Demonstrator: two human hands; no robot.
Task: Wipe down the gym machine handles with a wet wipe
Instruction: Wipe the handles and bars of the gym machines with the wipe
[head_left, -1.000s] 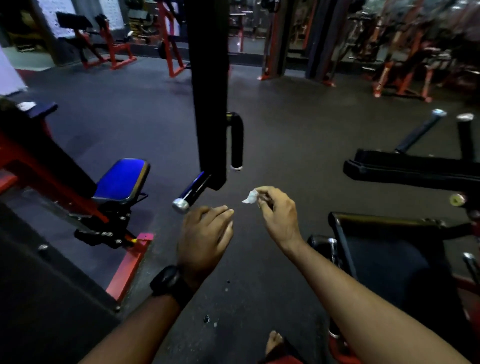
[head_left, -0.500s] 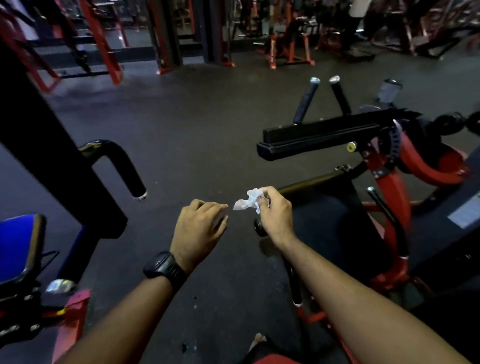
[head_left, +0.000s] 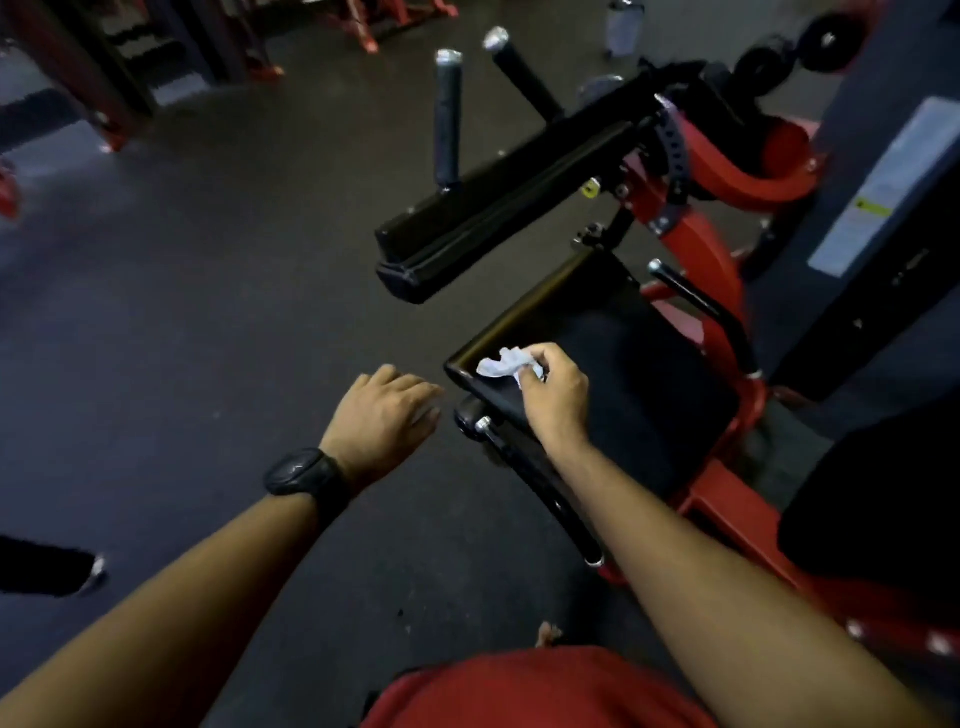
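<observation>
The right hand (head_left: 555, 397) pinches a crumpled white wet wipe (head_left: 500, 366) between thumb and fingertips, above the near corner of the black seat pad (head_left: 649, 374). The left hand (head_left: 384, 415) hovers just beside that corner, fingers relaxed, holding nothing. Two black handles (head_left: 448, 119) with silver end caps rise beyond the arm pad (head_left: 493, 228), well apart from the wipe.

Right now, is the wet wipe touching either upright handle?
Apart. The head view shows the wet wipe pinched in the right hand over the seat, well short of both upright handles.
</observation>
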